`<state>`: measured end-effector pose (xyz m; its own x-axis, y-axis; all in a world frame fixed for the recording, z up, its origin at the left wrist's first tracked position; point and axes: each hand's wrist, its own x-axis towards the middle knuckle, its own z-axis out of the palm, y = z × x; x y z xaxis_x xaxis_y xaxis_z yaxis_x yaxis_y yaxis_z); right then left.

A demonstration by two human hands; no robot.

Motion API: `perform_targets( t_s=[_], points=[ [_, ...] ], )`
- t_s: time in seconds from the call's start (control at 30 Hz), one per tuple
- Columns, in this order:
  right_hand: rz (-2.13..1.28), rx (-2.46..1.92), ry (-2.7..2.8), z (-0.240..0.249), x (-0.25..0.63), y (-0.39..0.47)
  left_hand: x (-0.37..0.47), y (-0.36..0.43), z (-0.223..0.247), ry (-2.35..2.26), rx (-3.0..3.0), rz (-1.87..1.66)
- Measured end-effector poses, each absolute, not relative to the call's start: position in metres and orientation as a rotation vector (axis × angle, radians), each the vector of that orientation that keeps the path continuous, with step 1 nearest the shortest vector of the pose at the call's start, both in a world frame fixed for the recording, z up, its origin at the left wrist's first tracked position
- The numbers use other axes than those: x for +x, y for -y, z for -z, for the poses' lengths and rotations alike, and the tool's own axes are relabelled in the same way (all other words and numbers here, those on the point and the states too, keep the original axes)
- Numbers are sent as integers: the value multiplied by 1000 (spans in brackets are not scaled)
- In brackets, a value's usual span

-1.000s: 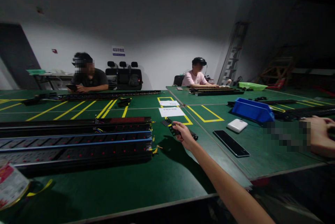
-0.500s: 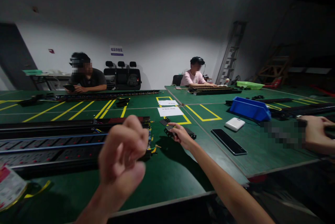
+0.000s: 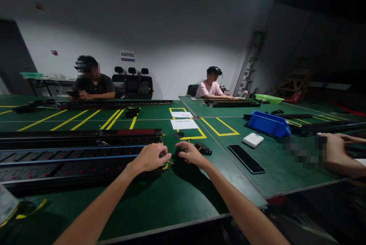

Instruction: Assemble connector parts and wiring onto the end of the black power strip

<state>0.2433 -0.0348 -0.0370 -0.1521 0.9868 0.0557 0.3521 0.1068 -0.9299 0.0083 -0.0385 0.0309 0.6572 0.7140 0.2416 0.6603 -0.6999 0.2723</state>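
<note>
My left hand (image 3: 153, 156) is closed at the right end of the long black strips (image 3: 94, 163), beside their yellow-green wires. What its curled fingers hold is hidden. Just to its right, my right hand (image 3: 189, 153) has its fingers bent round a small black part (image 3: 179, 150) over the green table (image 3: 183, 203). Another black piece (image 3: 203, 149) lies right beside that hand, and a small dark part (image 3: 178, 134) rests behind it, near the white paper sheets (image 3: 184, 124).
At the right are a phone (image 3: 246, 158), a white box-like device (image 3: 253, 140), a blue bin (image 3: 268, 123) and another person's hand (image 3: 340, 151). Two people sit across the table. A plastic bag (image 3: 7, 203) lies at the left front edge.
My left hand has moved forward and down from close to the camera to the strip ends. My right hand has shifted slightly left, away from the black piece, with a small black part at its fingers.
</note>
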Motion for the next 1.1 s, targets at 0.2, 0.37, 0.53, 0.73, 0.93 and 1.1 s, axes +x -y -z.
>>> perform_targets(
  t_s=[0.2,0.37,0.53,0.73,0.93,1.1],
  points=[
    [-1017,-1254,1803,39,245,35,6,38,-20,-1216,2770,-407],
    [-1074,-1231,1857,42,247,35,7,38,-13,-1216,2830,-393],
    [-1092,-1259,1884,40,247,36,7,41,-12,-1133,2923,-405],
    [-1219,-1291,1884,38,246,36,10,47,-10,-1082,3001,-407],
    [-1413,-1202,1885,36,246,40,11,49,-10,-1063,3018,-382],
    [-1570,-1145,1794,32,243,45,10,47,-8,-1048,3021,-370]
  ],
)
